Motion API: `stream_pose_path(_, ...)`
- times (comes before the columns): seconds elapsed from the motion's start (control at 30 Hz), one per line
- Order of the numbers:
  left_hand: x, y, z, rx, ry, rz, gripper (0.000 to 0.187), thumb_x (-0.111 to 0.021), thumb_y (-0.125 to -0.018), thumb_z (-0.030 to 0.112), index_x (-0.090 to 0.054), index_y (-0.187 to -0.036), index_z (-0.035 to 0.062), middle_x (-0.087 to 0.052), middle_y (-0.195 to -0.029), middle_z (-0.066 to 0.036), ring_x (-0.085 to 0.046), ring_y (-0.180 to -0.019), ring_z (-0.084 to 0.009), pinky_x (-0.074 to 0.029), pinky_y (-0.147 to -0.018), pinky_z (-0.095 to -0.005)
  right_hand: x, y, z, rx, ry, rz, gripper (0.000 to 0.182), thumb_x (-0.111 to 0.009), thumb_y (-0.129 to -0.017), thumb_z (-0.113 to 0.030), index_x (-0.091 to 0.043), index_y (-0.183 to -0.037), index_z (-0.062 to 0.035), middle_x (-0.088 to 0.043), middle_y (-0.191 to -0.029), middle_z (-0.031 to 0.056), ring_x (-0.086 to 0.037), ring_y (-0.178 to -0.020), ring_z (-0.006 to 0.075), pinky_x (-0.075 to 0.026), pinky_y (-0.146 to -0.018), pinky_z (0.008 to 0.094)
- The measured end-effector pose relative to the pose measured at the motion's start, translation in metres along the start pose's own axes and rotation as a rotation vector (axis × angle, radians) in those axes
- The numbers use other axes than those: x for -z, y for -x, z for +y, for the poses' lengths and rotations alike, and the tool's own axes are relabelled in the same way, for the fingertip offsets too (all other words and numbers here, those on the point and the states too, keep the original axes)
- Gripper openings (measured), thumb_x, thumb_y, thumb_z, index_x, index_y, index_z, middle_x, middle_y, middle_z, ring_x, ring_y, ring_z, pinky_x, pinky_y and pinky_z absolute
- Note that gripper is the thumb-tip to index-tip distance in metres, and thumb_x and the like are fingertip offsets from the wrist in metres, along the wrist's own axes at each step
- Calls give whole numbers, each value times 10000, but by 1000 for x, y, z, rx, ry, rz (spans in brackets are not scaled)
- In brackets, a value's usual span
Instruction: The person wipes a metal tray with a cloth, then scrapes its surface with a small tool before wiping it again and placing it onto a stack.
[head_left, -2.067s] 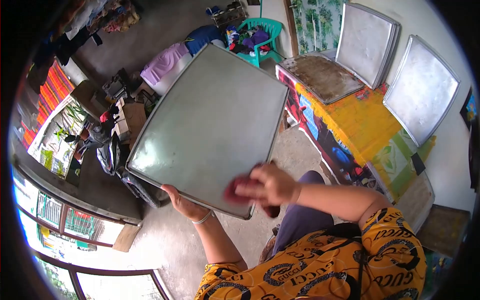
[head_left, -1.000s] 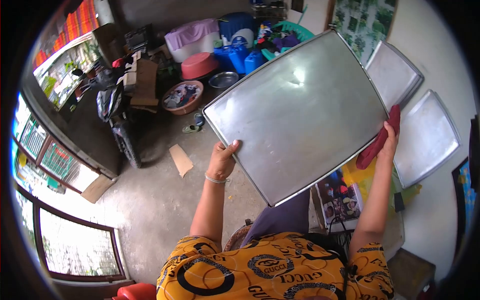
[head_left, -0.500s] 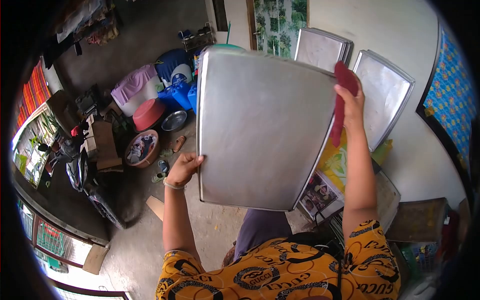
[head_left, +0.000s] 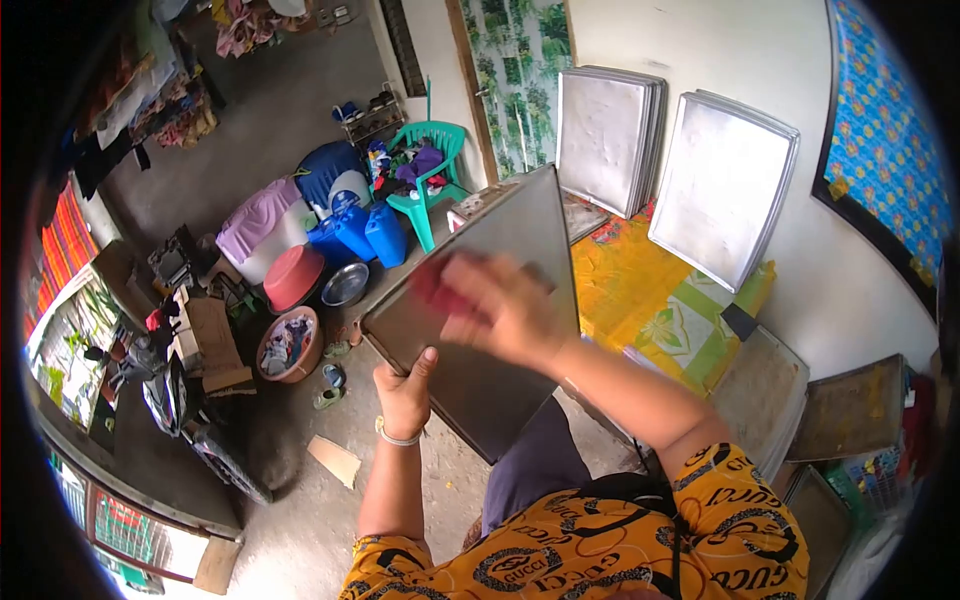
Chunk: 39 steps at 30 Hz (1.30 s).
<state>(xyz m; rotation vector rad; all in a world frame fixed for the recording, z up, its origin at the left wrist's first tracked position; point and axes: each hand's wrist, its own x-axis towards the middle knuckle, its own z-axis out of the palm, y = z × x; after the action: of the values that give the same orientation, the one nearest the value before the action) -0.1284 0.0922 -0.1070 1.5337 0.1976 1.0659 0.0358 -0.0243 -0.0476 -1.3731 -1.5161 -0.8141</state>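
Observation:
A flat metal baking tray (head_left: pixel 500 400) is tilted in front of me, one corner pointing down near my knee. My left hand (head_left: pixel 403 390) grips its lower left edge, the thumb over the rim. Against the tray's face, my right hand (head_left: pixel 510 312) presses a dark red cloth (head_left: pixel 437 283); the hand is blurred by motion, and part of the cloth is hidden beneath its fingers.
Two stacks of metal trays, a left one (head_left: pixel 605 140) and a right one (head_left: pixel 722 185), lean against the wall on a yellow cloth (head_left: pixel 625 280). Darker trays (head_left: pixel 845 408) stand at lower right. Basins, blue jugs (head_left: pixel 385 232), a green chair (head_left: pixel 440 150) and a motorcycle (head_left: pixel 170 400) are at left.
The tray has turned and tilted, now showing a darker face. My right hand has moved with the red cloth from the tray's right edge onto its face. My left hand still holds the rim.

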Motion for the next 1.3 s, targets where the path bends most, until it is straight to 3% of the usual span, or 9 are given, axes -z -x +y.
stream_pose_path(0.07, -16, -1, 13, -305, -236, 29, 211, -635, -812, 14, -615, -1019, -25, -638, -940, -38, -591, -879, -143, -465, -812, -276, -29, 18, -37, 262, -134, 89, 514, -665, -770, -455, -566, -1225, -237, -555, -907, 111, -579, -767, 283, -485, -627, 395)
stream_pose_path(0.13, -19, 7, 25, -210, 38, -29, 294, -666, -778, 19, -593, -1057, -33, -628, -990, -67, -589, -899, -152, -470, -822, -292, -18, 10, -39, 260, -130, 56, 473, -687, -768, -397, -585, -1209, -258, -559, -884, 89, -584, -745, 279, -489, -625, 387)
stream_pose_path(0.23, 7, 40, 34, 37, -159, 84, 382, -689, -737, 9, -567, -1097, -30, -613, -1034, -90, -584, -941, -178, -474, -846, -324, -8, -7, -14, 85, -161, 232, 414, -708, -774, -266, -614, -1172, -201, -608, -977, 121, -595, -850, 285, -502, -715, 387)
stream_pose_path(0.4, -2, 50, 84, -272, 109, 293, 414, -680, -738, 36, -548, -1124, -36, -614, -1041, -113, -603, -891, -224, -500, -816, -351, 20, -30, 65, -402, -122, 466, 398, -663, -826, -327, -617, -1146, -96, -612, -976, 162, -585, -919, 331, -465, -809, 388)
stream_pose_path(0.77, 44, 15, 105, -344, 569, 505, 348, -637, -817, 170, -586, -1079, -54, -627, -1066, -153, -607, -952, -263, -496, -839, -409, -15, 114, 106, -805, -317, 199, 536, -601, -844, -431, -538, -1255, -92, -609, -1033, 214, -580, -995, 361, -449, -854, 401)
stream_pose_path(0.87, 47, 3, 99, -434, 563, 516, 335, -639, -823, 177, -598, -1071, -44, -633, -1053, -147, -605, -956, -259, -484, -854, -408, -19, 112, 78, -836, -164, -149, 532, -590, -855, -425, -519, -1287, -124, -587, -1110, 225, -566, -1049, 342, -436, -892, 395)
stream_pose_path(1.13, 58, -35, 97, -641, 478, 649, 365, -620, -825, 161, -572, -1115, -55, -602, -1115, -155, -579, -1003, -258, -472, -884, -406, 3, 146, -1, -223, -166, -931, 407, -619, -815, -453, -589, -1200, -323, -539, -1007, 100, -600, -932, 286, -514, -746, 401)
stream_pose_path(1.27, 62, -37, 95, -536, 460, 730, 379, -609, -831, 179, -568, -1117, -65, -595, -1130, -165, -572, -1016, -271, -463, -900, -413, 40, 154, 37, -393, -107, -706, 426, -626, -803, -446, -587, -1204, -307, -534, -1019, 126, -597, -900, 316, -502, -727, 434)
stream_pose_path(1.3, 73, -34, 88, -520, 554, 548, 388, -610, -832, 198, -571, -1108, -72, -595, -1126, -173, -574, -1011, -282, -460, -900, -426, 55, 152, 50, -482, -13, -694, 430, -631, -801, -441, -587, -1205, -299, -536, -1014, 131, -592, -913, 320, -495, -742, 432)
